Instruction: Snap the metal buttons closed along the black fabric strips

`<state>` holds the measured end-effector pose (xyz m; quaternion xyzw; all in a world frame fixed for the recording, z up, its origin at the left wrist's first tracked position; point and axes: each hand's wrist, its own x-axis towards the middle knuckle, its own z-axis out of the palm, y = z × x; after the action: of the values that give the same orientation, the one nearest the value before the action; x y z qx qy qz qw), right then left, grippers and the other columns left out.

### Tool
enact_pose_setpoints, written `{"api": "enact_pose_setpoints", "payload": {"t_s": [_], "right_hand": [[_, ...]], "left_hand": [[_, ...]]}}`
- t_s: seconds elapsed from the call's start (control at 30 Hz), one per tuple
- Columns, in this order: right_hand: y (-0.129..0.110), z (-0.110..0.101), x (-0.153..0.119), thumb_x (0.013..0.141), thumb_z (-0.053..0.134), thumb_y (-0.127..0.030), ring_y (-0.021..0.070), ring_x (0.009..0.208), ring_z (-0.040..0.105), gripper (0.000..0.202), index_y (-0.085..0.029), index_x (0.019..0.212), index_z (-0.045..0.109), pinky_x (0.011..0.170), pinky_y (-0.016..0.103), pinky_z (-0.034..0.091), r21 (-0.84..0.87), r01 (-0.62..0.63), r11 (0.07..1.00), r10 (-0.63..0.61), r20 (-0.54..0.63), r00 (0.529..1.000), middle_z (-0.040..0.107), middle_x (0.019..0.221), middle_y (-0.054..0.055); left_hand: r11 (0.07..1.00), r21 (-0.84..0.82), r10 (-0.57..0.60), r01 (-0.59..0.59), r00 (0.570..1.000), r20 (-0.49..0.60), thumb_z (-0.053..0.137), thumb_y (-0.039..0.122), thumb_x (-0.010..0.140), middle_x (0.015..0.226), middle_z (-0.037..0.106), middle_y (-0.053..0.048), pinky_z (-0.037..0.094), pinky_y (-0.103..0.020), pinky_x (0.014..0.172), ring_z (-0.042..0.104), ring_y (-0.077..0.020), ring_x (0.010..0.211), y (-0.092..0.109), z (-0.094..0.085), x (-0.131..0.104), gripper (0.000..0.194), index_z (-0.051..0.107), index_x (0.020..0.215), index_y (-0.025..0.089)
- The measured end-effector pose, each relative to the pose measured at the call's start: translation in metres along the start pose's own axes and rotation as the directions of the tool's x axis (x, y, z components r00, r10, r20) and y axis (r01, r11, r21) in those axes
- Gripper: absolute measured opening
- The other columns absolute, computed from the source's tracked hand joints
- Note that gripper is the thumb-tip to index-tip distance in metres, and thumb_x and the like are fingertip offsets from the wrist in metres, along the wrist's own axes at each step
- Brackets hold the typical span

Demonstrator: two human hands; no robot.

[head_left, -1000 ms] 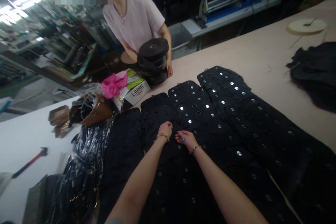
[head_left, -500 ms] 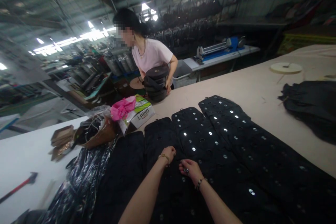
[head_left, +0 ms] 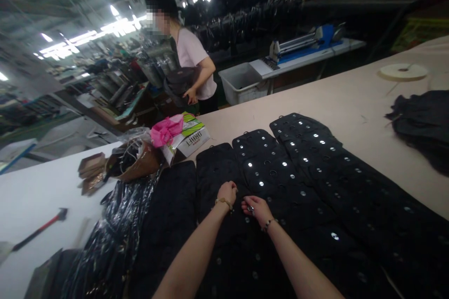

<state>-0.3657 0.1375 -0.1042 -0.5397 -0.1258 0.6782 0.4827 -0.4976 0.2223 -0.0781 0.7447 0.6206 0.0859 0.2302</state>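
Black fabric panels (head_left: 214,163) lie side by side across the table, and small shiny metal discs (head_left: 261,183) dot the ones on the right. Over the boundary between two panels, my left hand (head_left: 228,192) is closed, fingertips pinched together low above the cloth; whatever is between them is too small to make out. Just to its right, my right hand (head_left: 258,209) has its fingers curled around a small shiny metal piece (head_left: 250,209). The two hands are close but apart. A bracelet circles each wrist.
Left of the panels are black plastic-wrapped material (head_left: 112,224), a red-handled hammer (head_left: 40,229), a brown container (head_left: 138,163) and a white-green box (head_left: 187,142). A tape roll (head_left: 403,72) and black cloth (head_left: 424,126) lie right. Across the table, a person (head_left: 192,51) carries dark rolls.
The person across the table has turned and moved left, lifting the dark rolls away from the table edge. My hands stay over the same panels, nearly unmoved; the view has shifted slightly.
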Motion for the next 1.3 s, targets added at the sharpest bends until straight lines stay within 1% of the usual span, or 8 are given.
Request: {"api": "enact_pose_setpoints", "payload": {"t_s": [0.13, 0.23, 0.4, 0.67, 0.77, 0.9, 1.07, 1.3], "right_hand": [[0.000, 0.001, 0.000, 0.081, 0.069, -0.021, 0.0110, 0.056, 0.065, 0.010, -0.011, 0.078, 0.066, 0.052, 0.020, 0.056, 0.019, -0.007, 1.000, 0.007, 0.007, 1.000, 0.069, 0.070, 0.007], [0.002, 0.000, 0.000, 0.079, 0.071, -0.020, 0.0106, 0.055, 0.064, 0.010, -0.012, 0.076, 0.067, 0.052, 0.020, 0.057, 0.040, -0.004, 0.999, 0.003, 0.043, 0.999, 0.068, 0.067, 0.005], [0.001, -0.005, -0.002, 0.074, 0.076, -0.022, 0.0114, 0.058, 0.065, 0.012, -0.011, 0.077, 0.070, 0.055, 0.020, 0.057, 0.011, -0.026, 1.000, 0.024, 0.131, 0.991, 0.069, 0.068, 0.006], [-0.011, -0.002, -0.010, 0.078, 0.074, -0.020, 0.0130, 0.066, 0.068, 0.011, -0.010, 0.081, 0.071, 0.059, 0.020, 0.058, -0.012, -0.071, 0.997, 0.072, 0.156, 0.985, 0.071, 0.075, 0.008], [-0.012, 0.003, -0.009, 0.081, 0.071, -0.018, 0.0124, 0.065, 0.067, 0.008, -0.011, 0.082, 0.069, 0.058, 0.020, 0.058, -0.007, -0.074, 0.997, 0.075, 0.102, 0.992, 0.071, 0.079, 0.009], [-0.013, 0.008, -0.007, 0.083, 0.069, -0.020, 0.0113, 0.058, 0.065, 0.010, -0.012, 0.078, 0.065, 0.053, 0.020, 0.057, -0.006, -0.087, 0.996, 0.087, 0.027, 0.996, 0.069, 0.072, 0.007], [-0.015, 0.009, -0.008, 0.086, 0.065, -0.021, 0.0123, 0.058, 0.066, 0.012, -0.011, 0.080, 0.064, 0.053, 0.021, 0.057, 0.012, -0.087, 0.996, 0.086, 0.033, 0.996, 0.070, 0.072, 0.008], [-0.011, 0.013, -0.010, 0.086, 0.059, -0.012, 0.0120, 0.060, 0.066, 0.008, -0.010, 0.084, 0.066, 0.052, 0.020, 0.057, 0.016, -0.028, 0.999, 0.029, -0.039, 0.999, 0.070, 0.073, 0.008]], "left_hand": [[0.988, -0.057, 0.133, -0.141, 0.984, -0.121, 0.053, 0.022, 0.088, 0.100, 0.066, -0.006, 0.045, -0.029, 0.090, 0.059, -0.0170, 0.098, 0.003, -0.003, -0.025, 0.020, 0.067, 0.102, 0.020], [0.955, -0.134, 0.261, -0.264, 0.964, -0.045, 0.052, 0.018, 0.088, 0.104, 0.069, -0.004, 0.045, -0.030, 0.093, 0.058, -0.0168, 0.100, 0.007, -0.002, -0.048, 0.024, 0.068, 0.105, 0.022], [0.951, -0.259, 0.158, -0.169, 0.985, -0.062, 0.057, 0.020, 0.085, 0.097, 0.071, -0.002, 0.047, -0.031, 0.088, 0.061, -0.0160, 0.092, 0.009, -0.003, -0.072, 0.018, 0.070, 0.097, 0.022], [0.947, -0.304, 0.059, -0.101, 0.988, -0.144, 0.062, 0.024, 0.083, 0.089, 0.070, -0.001, 0.047, -0.028, 0.086, 0.062, -0.0149, 0.087, 0.014, -0.008, -0.068, 0.010, 0.071, 0.085, 0.021], [0.931, -0.350, -0.176, 0.105, 0.968, -0.177, 0.057, 0.026, 0.086, 0.090, 0.070, -0.001, 0.047, -0.025, 0.083, 0.062, -0.0133, 0.086, -0.011, -0.019, -0.062, 0.014, 0.068, 0.091, 0.021], [0.885, -0.306, -0.405, 0.352, 0.905, -0.132, 0.056, 0.025, 0.085, 0.089, 0.070, -0.002, 0.048, -0.024, 0.078, 0.063, -0.0135, 0.082, -0.075, -0.043, -0.055, 0.015, 0.067, 0.094, 0.020], [0.922, -0.217, -0.324, 0.321, 0.946, 0.023, 0.057, 0.022, 0.083, 0.086, 0.070, -0.002, 0.047, -0.024, 0.077, 0.063, -0.0131, 0.080, -0.125, -0.055, -0.047, 0.012, 0.068, 0.088, 0.019], [0.943, -0.234, -0.229, 0.237, 0.972, 0.060, 0.056, 0.021, 0.083, 0.082, 0.070, -0.002, 0.047, -0.024, 0.075, 0.062, -0.0131, 0.077, -0.134, -0.051, -0.042, 0.014, 0.068, 0.087, 0.018]]}}
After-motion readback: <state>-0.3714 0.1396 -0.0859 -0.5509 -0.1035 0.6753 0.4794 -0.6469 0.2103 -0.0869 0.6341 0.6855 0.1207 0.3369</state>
